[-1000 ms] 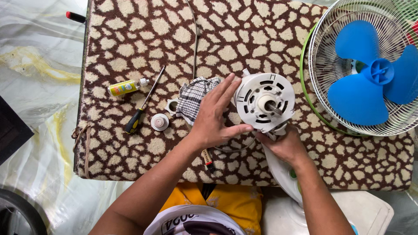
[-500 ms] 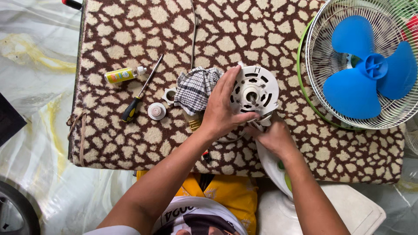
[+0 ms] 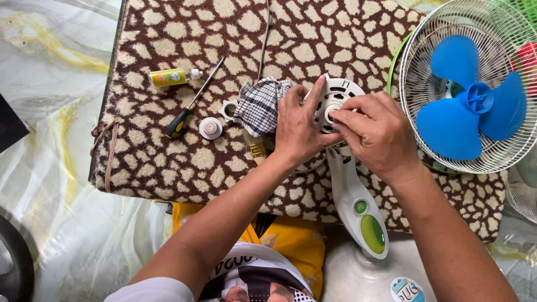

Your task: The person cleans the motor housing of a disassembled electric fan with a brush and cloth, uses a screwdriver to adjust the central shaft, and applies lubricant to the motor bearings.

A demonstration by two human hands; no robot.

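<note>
A white round fan motor housing [image 3: 335, 98] lies on a brown spotted mat [image 3: 168, 162], joined to a white fan neck with green buttons [image 3: 358, 207]. My left hand [image 3: 296, 126] grips the housing's left side. My right hand [image 3: 372, 131] covers its right side, fingertips pressed at the centre hub. A checked cloth [image 3: 260, 106] lies bunched just left of the housing, touching my left hand.
A black-and-yellow screwdriver [image 3: 187, 109], a small yellow bottle [image 3: 170, 77], a white round cap [image 3: 211, 128] and a small white ring [image 3: 227, 110] lie on the mat at left. A fan guard with blue blades [image 3: 467, 100] rests at right. A thin cable [image 3: 264, 39] runs up the mat.
My right hand has come up from below the housing onto its face, fingers now at the hub. My left hand keeps its grip on the left side.
</note>
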